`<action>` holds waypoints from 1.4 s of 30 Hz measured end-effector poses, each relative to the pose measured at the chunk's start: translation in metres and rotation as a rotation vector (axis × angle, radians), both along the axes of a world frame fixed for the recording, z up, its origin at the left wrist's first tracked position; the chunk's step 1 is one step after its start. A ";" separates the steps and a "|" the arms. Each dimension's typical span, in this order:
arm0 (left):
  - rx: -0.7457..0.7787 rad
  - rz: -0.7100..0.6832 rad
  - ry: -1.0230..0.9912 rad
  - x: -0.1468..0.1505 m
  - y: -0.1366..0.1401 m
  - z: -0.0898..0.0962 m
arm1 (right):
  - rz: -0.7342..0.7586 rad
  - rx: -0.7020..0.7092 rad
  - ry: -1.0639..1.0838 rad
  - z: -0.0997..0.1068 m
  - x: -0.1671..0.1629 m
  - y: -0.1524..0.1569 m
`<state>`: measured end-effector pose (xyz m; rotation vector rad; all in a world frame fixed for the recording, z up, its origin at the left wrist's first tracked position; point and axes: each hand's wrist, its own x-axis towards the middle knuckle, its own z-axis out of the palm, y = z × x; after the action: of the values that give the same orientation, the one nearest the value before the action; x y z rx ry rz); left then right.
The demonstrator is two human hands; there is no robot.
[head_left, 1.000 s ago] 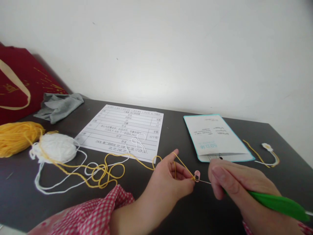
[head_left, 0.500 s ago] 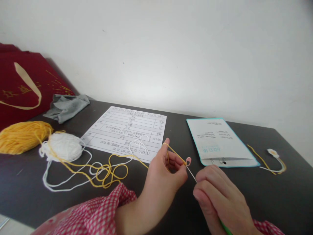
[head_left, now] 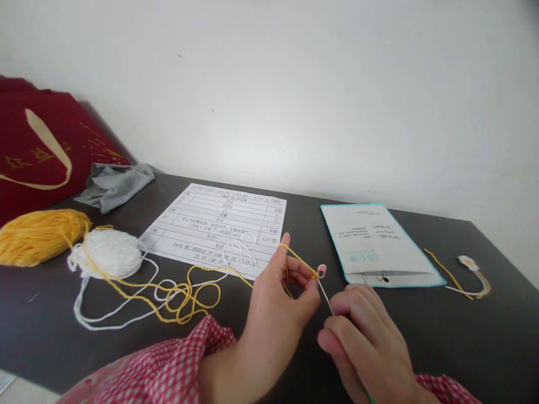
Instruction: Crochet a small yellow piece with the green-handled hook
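Observation:
My left hand (head_left: 286, 292) pinches a small bit of yellow crochet work (head_left: 315, 275) between thumb and fingers. Yellow yarn (head_left: 298, 257) runs taut from it over the raised index finger. A pink stitch marker (head_left: 321, 271) hangs at the work. In my right hand (head_left: 370, 336) is a crochet hook (head_left: 326, 296), its thin metal shaft reaching to the yellow stitches; a sliver of green handle shows below the fist. The hook's tip is hidden at the work.
A yellow yarn skein (head_left: 42, 235) and a white yarn ball (head_left: 112, 253) lie left, with loose strands tangled nearby. Behind are a printed sheet (head_left: 219, 224), grey cloth (head_left: 115, 188) and red bag (head_left: 37, 140). To the right are a white pouch (head_left: 374, 241) and small crocheted piece (head_left: 468, 262).
My right hand has shifted left and turned slightly, so the hook stands steeper. The marker and the work have moved a little left with my left fingers. Less green handle shows.

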<state>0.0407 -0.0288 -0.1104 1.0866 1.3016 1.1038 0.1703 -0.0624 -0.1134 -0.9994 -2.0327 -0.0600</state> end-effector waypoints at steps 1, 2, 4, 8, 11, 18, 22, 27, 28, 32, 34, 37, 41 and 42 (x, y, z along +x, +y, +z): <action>0.019 0.002 0.012 0.000 0.000 0.000 | -0.011 -0.033 0.038 -0.001 0.000 -0.001; 0.042 0.004 0.024 -0.001 -0.001 -0.001 | -0.030 -0.082 0.103 -0.002 -0.001 -0.001; 0.084 0.006 0.036 -0.001 -0.003 -0.004 | -0.079 -0.182 0.276 -0.005 -0.002 -0.001; 0.094 0.021 -0.005 -0.001 -0.003 -0.008 | -0.109 -0.252 0.428 -0.010 -0.004 0.001; 0.043 0.035 -0.082 0.000 -0.002 -0.007 | -0.067 -0.240 0.349 -0.008 0.000 0.003; -0.022 0.051 -0.143 -0.003 -0.001 0.003 | 0.073 -0.068 0.144 0.000 0.007 0.006; -0.020 0.090 -0.209 0.000 -0.002 0.002 | 0.042 -0.149 0.221 -0.004 0.003 0.001; -0.012 0.137 -0.290 0.004 -0.002 -0.007 | -0.010 -0.205 0.345 -0.012 0.001 -0.004; -0.022 0.130 -0.306 0.004 -0.002 -0.007 | 0.008 -0.194 0.338 -0.012 0.002 -0.004; -0.049 0.074 -0.376 0.002 -0.003 -0.002 | 0.089 -0.137 0.201 -0.005 0.010 -0.002; -0.060 0.037 -0.384 0.002 -0.004 0.003 | 0.085 -0.087 0.092 0.000 0.013 -0.001; -0.081 -0.035 -0.389 0.001 -0.005 0.009 | 0.055 -0.029 0.030 0.007 0.015 0.001; -0.125 -0.110 -0.454 -0.002 -0.002 0.017 | 0.099 0.081 -0.018 0.014 0.019 0.008; -0.147 -0.131 -0.468 -0.004 -0.001 0.019 | 0.106 0.124 -0.038 0.016 0.022 0.010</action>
<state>0.0369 -0.0298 -0.0909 0.7347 0.9107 1.0657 0.1918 -0.0529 -0.0971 -0.8178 -2.0861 -0.1469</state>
